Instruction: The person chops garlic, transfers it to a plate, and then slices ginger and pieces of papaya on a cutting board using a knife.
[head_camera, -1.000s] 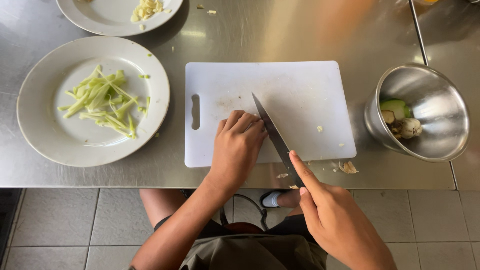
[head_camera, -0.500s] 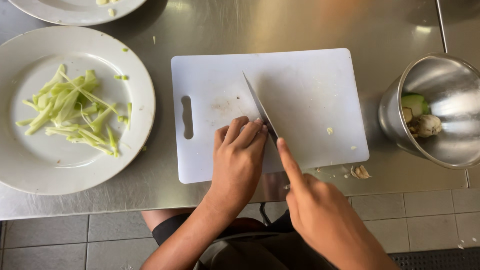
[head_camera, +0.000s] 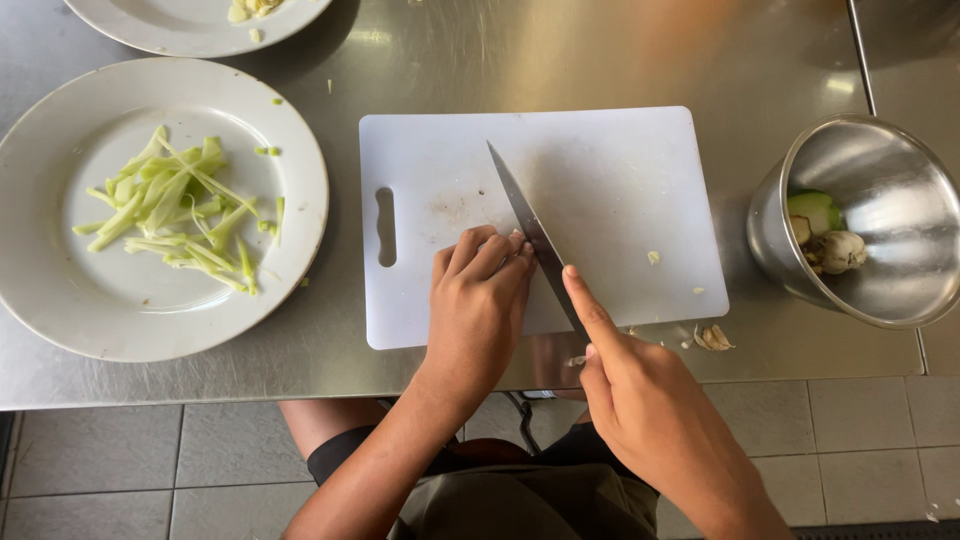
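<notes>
A white cutting board (head_camera: 600, 180) lies on the steel counter. My right hand (head_camera: 640, 400) grips a kitchen knife (head_camera: 515, 195) by its handle, index finger stretched along the spine, blade pointing away across the board. My left hand (head_camera: 478, 300) rests curled on the board's near edge, fingertips against the blade's left side; whatever lies under the fingers is hidden.
A large white plate (head_camera: 60, 290) with green vegetable strips (head_camera: 175, 215) sits at left, a second plate (head_camera: 190, 25) behind it. A steel bowl (head_camera: 880, 280) holding garlic and green pieces stands at right. Garlic skin scraps (head_camera: 712, 338) lie near the counter's front edge.
The view shifted slightly; both hands and the knife stay together at the board's near edge with only small movement of the blade.
</notes>
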